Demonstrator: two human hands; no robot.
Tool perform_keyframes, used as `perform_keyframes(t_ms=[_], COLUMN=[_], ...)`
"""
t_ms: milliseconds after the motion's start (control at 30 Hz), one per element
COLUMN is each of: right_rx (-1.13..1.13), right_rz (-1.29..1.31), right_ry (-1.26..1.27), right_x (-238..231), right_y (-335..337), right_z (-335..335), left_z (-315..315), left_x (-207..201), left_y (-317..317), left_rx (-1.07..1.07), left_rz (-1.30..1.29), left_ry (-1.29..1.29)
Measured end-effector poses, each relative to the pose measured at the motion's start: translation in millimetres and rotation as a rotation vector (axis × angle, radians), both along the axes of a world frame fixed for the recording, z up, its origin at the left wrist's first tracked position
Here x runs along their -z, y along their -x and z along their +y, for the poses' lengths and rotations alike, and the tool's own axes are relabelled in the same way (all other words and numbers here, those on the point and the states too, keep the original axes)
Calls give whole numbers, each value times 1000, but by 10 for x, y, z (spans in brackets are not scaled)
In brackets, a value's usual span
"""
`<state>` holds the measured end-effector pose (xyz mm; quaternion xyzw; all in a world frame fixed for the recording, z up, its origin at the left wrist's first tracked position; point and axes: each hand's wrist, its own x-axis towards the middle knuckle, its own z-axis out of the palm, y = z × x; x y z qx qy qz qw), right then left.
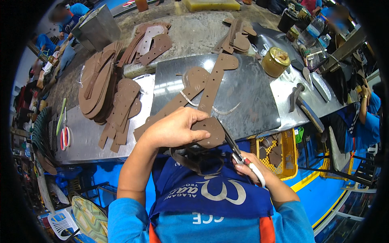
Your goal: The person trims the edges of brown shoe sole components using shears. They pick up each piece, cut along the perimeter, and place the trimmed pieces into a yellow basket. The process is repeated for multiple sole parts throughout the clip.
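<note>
Between the thumb and fingers of my left hand is a brown leather piece with a rounded end, held near the table's front edge. My right hand is closed round the red-and-white handles of a pair of scissors. Their dark blades reach up along the right edge of the leather piece. Past my left hand, a long punched brown strip and another rounded strip lie on the dark shiny slab. A thin pale curved offcut lies across them.
Stacks of brown cut pieces stand at left, with more at the back. Red-handled scissors lie at far left. A glue jar and a hammer are at right. Below the edge hangs a yellow crate. Other people work around.
</note>
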<state>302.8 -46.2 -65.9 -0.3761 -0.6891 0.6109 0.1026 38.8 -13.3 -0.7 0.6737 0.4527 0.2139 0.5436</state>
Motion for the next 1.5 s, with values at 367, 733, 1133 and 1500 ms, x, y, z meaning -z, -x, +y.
perform_keyframes(t_ms=[367,733,1133,1500], right_rx=[376,382,365,331], right_rz=[408,243,201,192], right_ry=[413,291,290,108], right_x=[311,284,308,366], right_y=[50,127,139,108], right_z=[-117,-74,-81,-136], left_z=[463,659,500,419], left_x=[65,127,353,118], left_y=[-190,12,-128,117], left_rx=[-220,-428,-653,-768], left_rz=[-68,839,726,73], left_ry=[-148,-365,-954,-588])
